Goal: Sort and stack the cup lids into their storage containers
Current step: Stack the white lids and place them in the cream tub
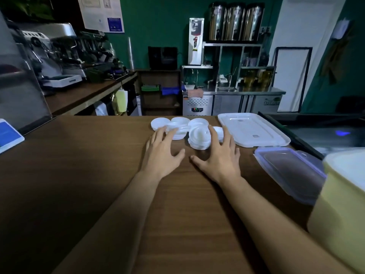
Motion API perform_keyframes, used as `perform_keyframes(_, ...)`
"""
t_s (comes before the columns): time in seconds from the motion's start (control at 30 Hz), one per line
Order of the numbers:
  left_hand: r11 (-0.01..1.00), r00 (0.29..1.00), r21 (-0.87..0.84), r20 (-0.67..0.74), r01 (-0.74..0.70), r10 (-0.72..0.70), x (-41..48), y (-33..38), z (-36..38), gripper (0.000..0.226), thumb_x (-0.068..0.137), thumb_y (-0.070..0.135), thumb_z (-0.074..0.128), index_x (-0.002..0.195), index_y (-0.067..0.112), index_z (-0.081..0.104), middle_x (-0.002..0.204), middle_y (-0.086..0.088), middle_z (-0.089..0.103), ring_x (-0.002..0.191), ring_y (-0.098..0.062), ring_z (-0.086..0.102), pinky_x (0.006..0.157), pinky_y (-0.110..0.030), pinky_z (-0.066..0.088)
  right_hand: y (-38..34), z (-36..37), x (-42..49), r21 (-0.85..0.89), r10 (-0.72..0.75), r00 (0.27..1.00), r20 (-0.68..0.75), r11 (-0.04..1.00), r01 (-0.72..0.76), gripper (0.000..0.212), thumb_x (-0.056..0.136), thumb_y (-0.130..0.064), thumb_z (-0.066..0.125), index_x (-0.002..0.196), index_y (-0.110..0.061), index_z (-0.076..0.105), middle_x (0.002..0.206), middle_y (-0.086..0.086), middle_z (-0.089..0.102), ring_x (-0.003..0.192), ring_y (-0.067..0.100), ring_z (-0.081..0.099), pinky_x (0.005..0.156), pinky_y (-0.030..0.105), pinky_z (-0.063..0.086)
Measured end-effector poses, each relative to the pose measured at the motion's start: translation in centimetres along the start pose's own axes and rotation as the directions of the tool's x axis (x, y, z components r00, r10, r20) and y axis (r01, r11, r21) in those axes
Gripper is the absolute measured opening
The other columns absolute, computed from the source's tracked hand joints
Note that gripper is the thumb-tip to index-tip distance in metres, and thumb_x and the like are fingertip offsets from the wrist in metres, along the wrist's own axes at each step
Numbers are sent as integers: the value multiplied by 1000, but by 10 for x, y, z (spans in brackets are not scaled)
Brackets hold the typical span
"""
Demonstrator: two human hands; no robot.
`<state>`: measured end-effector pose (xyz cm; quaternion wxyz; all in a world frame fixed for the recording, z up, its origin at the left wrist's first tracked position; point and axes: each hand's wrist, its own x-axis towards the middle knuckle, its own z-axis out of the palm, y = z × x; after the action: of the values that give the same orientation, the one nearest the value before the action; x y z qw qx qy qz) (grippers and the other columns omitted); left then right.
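Several white cup lids (pixel 178 123) lie clustered near the far edge of the brown wooden counter (pixel 98 175). A short stack of domed white lids (pixel 198 138) sits at the cluster's right. My left hand (pixel 163 153) reaches over the counter with spread fingers, its fingertips at the flat lids on the left. My right hand (pixel 220 155) is spread too, fingertips touching the right side of the domed stack, thumb on the wood. Neither hand holds anything. A pale yellow storage container (pixel 339 210) stands at the right edge, partly out of frame.
A large white container cover (pixel 250 129) lies flat at the far right of the counter. A clear cover with purple clips (pixel 290 171) lies between it and the yellow container. A blue-and-white object (pixel 8 135) sits at the left edge. Behind the counter are café machines and shelves.
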<state>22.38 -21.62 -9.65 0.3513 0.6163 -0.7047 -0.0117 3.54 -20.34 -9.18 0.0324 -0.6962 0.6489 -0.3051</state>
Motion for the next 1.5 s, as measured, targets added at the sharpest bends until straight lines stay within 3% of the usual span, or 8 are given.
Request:
perform_keyframes(0.3, 1000, 998, -6, -56, 3, -4, 83, -32, 24, 77, 85, 77, 56, 152, 43, 41, 167, 6, 30, 158, -27, 14, 126, -58, 4, 1, 29, 65, -17, -75, 991, -108, 997, 73, 102, 69, -73, 74, 155, -44, 26, 162, -2, 22, 156, 30, 14, 120, 65, 19)
perform_keyframes(0.47, 1000, 998, 20, 51, -22, 21, 105, -41, 32, 73, 79, 86, 54, 140, 46, 55, 160, 14, 42, 157, -28, 21, 123, -63, -2, -1, 37, 86, -71, -59, 998, -2, 996, 59, 100, 66, -87, 62, 152, -47, 31, 160, -7, 35, 154, 27, 23, 118, 71, 15)
perform_keyframes(0.6, 1000, 991, -29, 132, -3, 7, 103, -40, 31, 44, 81, 81, 59, 101, 42, 66, 105, 16, 68, 114, -19, 59, 118, -55, 23, -5, 35, 86, -116, -28, 997, 67, 993, 36, 84, 74, -81, 58, 146, -41, 44, 145, -4, 52, 133, 26, 52, 115, 65, 22)
perform_keyframes(0.73, 998, 995, -68, 101, -5, 12, 91, -35, 26, 37, 81, 74, 58, 84, 38, 65, 82, 17, 65, 94, -17, 58, 110, -50, 33, -10, 31, 81, -100, -54, 995, 80, 993, 61, 74, 76, -78, 57, 138, -37, 50, 133, -4, 54, 124, 29, 57, 109, 59, 28)
perform_keyframes(0.9, 997, 998, -62, 60, 34, -31, 60, -23, 14, 31, 91, 58, 60, 99, 29, 68, 92, 13, 69, 97, -16, 59, 119, -49, 20, -16, 28, 67, -97, -113, 988, 101, 988, 123, 78, 78, -82, 50, 142, -37, 45, 137, -4, 55, 124, 29, 57, 105, 59, 30)
perform_keyframes(1.0, 997, 997, -60, 59, 47, -43, 37, -18, 3, 28, 90, 54, 58, 92, 27, 64, 88, 13, 67, 92, -13, 59, 118, -47, 19, -19, 24, 49, -112, -147, 984, 101, 981, 158, 79, 79, -84, 48, 143, -38, 43, 137, -5, 55, 122, 29, 58, 106, 59, 30)
perform_keyframes(1.4, 992, 993, -78, 70, 101, -96, -74, 11, -49, 39, 84, 71, 40, 92, 38, 58, 92, 22, 62, 94, -4, 56, 120, -45, 21, -42, -19, -67, -82, -205, 971, 123, 973, 216, 76, 77, -84, 44, 139, -40, 44, 132, -11, 56, 126, 22, 56, 109, 55, 24)
perform_keyframes(1.5, 997, 998, -51, 50, 51, -49, -103, 17, -61, 44, 86, 72, 41, 109, 41, 64, 118, 23, 65, 116, -1, 55, 122, -49, 20, -44, -35, -96, -67, -210, 970, 120, 973, 219, 75, 76, -83, 45, 139, -42, 45, 131, -13, 55, 128, 20, 54, 109, 53, 23)
